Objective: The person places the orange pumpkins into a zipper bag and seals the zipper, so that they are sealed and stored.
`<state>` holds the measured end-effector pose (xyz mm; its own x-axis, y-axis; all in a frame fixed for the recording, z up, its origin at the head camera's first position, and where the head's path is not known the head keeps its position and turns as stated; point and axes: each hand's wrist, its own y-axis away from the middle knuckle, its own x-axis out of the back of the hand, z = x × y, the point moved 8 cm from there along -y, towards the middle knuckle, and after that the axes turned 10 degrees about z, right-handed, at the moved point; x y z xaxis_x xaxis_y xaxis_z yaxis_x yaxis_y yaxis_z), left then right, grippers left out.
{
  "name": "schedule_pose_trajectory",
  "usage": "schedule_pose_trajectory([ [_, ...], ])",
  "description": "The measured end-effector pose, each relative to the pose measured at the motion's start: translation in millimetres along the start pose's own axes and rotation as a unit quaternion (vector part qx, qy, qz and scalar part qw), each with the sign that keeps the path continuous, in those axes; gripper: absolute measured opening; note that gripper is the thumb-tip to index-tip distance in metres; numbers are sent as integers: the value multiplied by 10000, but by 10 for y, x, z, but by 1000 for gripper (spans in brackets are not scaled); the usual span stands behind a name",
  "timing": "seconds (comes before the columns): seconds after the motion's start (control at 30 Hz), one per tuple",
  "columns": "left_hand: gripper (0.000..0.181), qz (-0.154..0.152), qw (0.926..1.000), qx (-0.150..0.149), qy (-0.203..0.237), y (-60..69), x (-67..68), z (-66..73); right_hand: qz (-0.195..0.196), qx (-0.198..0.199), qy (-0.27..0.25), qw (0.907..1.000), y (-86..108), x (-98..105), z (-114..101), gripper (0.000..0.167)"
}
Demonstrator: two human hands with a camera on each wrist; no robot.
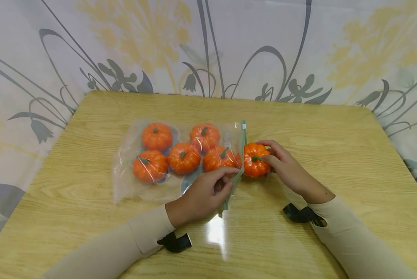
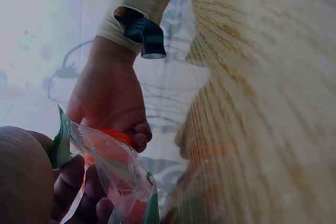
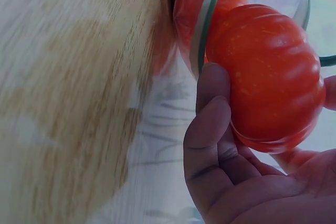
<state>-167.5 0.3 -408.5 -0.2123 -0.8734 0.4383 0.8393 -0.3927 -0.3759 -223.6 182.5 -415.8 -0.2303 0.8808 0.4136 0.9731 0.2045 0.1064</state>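
Observation:
A clear zip bag (image 1: 124, 186) with a green zip edge lies flat in the head view, several orange pumpkins (image 1: 184, 158) inside it. My left hand (image 1: 203, 193) pinches the bag's green edge near its lower end. At the bag's mouth my right hand (image 1: 286, 166) grips one more small pumpkin (image 1: 255, 164) with a green stem, its left side against the green edge. In the right wrist view, fingers (image 3: 207, 124) curl round that pumpkin (image 3: 268, 77). The left wrist view shows the green edge (image 2: 63, 137) between thumb and fingers.
A wood-grain table (image 1: 316, 131) bears everything. Behind it hangs a white cloth (image 1: 229, 38) with grey and yellow flower patterns. A black wrist device (image 1: 175, 242) sits by the left sleeve, and another black device (image 1: 300, 213) by the right.

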Motion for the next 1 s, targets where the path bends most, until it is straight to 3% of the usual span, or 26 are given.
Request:
schedule_pose_trajectory([
  [0.23, 32, -76, 9999, 116, 54, 13, 0, 5, -119, -123, -89, 9998, 5, -34, 13, 43],
  [0.53, 32, 29, 9999, -87, -144, -1, 15, 45, -77, -39, -65, 9999, 4, -56, 22, 41],
  [0.8, 34, 139, 9989, -405, -188, -13, 44, 113, 13, 150, -424, 9990, -5, -61, -47, 46],
  [1.0, 33, -8, 9985, -550, -71, 1, 23, 142, 167, 149, -519, 9984, -19, -70, -20, 51],
])
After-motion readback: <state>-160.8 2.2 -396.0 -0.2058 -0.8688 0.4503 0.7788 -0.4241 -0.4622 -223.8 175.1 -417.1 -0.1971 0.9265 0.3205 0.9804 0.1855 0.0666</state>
